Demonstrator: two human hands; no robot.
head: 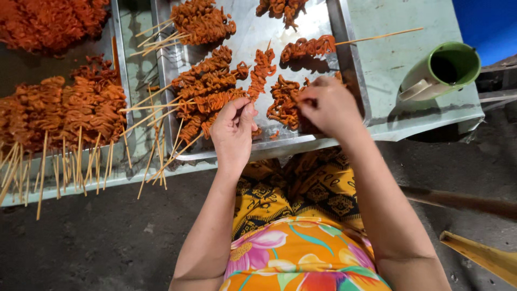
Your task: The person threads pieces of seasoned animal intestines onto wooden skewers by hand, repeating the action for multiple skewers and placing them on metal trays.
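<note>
My left hand (232,133) is at the near edge of a metal tray (253,33), thumb and fingers pinched on the lower end of a bamboo skewer loaded with orange marinated meat (262,71) that points away from me. My right hand (327,106) is just to its right, over the tray's near right corner, fingers closed on a loose clump of the same orange meat (283,101). The two hands are a short gap apart. Finished meat skewers (207,86) lie fanned on the tray just left of my left hand.
A big heap of finished skewers (64,113) lies on a second tray at the left, sticks hanging over the table edge. A green mug (448,69) stands on the pale table (388,59) at the right. A yellow plank (479,256) lies on the dark floor.
</note>
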